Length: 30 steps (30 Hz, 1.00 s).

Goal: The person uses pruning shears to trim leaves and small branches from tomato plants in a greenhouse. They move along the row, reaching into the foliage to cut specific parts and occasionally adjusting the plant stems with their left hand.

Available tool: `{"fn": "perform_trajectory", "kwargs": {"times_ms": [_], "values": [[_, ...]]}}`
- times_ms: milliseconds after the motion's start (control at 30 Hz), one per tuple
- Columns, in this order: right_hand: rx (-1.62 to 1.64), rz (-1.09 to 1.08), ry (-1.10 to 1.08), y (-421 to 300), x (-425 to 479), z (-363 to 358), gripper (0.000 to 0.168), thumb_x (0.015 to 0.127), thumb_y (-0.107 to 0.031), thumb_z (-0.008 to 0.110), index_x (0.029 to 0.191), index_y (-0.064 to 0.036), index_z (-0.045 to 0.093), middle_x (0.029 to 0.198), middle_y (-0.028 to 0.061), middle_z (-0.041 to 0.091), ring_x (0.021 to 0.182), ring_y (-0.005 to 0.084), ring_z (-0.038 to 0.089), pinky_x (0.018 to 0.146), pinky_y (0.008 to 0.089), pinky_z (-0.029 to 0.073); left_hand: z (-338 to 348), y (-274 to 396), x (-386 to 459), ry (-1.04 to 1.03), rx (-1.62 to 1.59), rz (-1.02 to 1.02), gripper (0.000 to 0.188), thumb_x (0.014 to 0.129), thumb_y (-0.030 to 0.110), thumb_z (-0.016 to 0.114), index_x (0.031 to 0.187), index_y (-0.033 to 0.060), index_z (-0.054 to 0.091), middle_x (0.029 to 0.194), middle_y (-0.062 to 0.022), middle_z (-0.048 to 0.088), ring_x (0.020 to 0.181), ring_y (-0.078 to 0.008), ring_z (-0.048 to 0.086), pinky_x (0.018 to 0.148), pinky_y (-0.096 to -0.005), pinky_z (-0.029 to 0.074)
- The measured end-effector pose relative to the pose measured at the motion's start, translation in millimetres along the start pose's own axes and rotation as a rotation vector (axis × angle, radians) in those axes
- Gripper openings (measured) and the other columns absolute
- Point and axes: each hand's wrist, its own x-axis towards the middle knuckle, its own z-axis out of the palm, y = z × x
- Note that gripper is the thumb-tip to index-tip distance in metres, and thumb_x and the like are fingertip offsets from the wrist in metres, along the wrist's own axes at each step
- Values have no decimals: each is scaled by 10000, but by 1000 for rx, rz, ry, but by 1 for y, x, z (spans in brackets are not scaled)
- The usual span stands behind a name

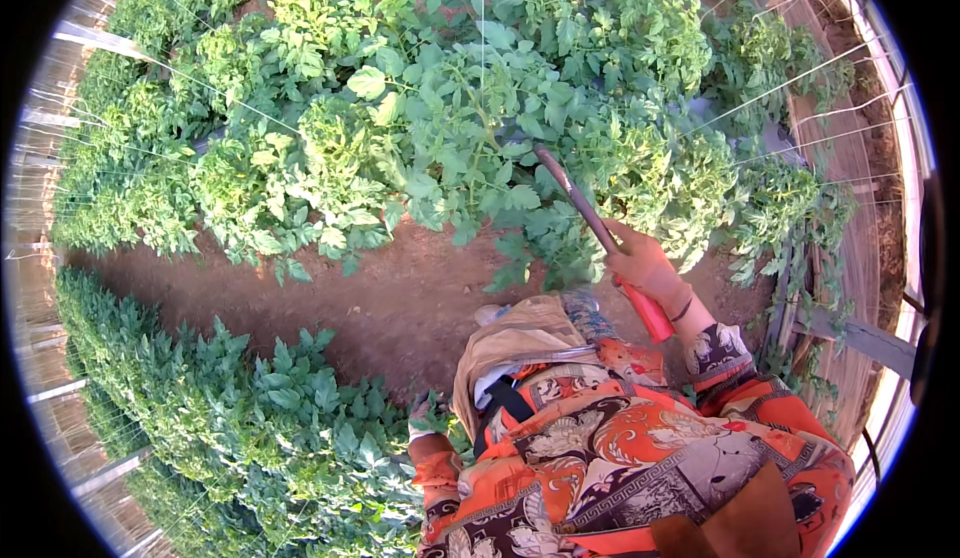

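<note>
My right hand [646, 264] grips a long tool with a red handle [646, 314] and a dark, slim shaft [576, 198]. The shaft slants up and to the left, and its far end meets the leaves of a tomato plant [480, 138] in front of me. Low beside my waist is my left hand [424, 412], which seems to wear a dark and pale glove. Green leaves [448, 424] lie against it, partly hiding the fingers; whether they are held cannot be made out. A tan cloth bag or apron [499, 333] hangs at my front.
A bare soil path [360, 288] runs between the front tomato row and another leafy row [292, 423] at lower left. White strings [483, 33] rise from the plants. A grey post [855, 340] and a plastic-sheeted edge [847, 258] stand to the right.
</note>
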Motion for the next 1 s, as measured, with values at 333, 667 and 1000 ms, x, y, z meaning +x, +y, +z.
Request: {"fn": "perform_trajectory", "kwargs": {"times_ms": [333,667,1000], "values": [[-50,-60,66,-42,-11,21,592,780,-113,563,1361,-91,447,743,90,622,569,135,588,577,290,507,-52,29,38,18,58,-72,297,871,128,609,1148,37,553,907,-100,643,661,-209,600,479,-302,430],[-161,33,27,-45,-40,25,531,797,-123,538,1325,-129,484,771,124,646,575,188,631,587,321,530,-82,19,36,-1,-105,-23,383,852,82,624,1219,29,529,964,-126,638,746,-243,622,533,-341,480],[-257,-31,52,-54,-16,24,567,791,-126,543,1350,-171,459,780,146,652,606,207,638,612,337,533,-91,12,41,31,-78,-30,374,853,91,625,1210,26,536,972,-130,641,760,-247,627,549,-345,488]]}}
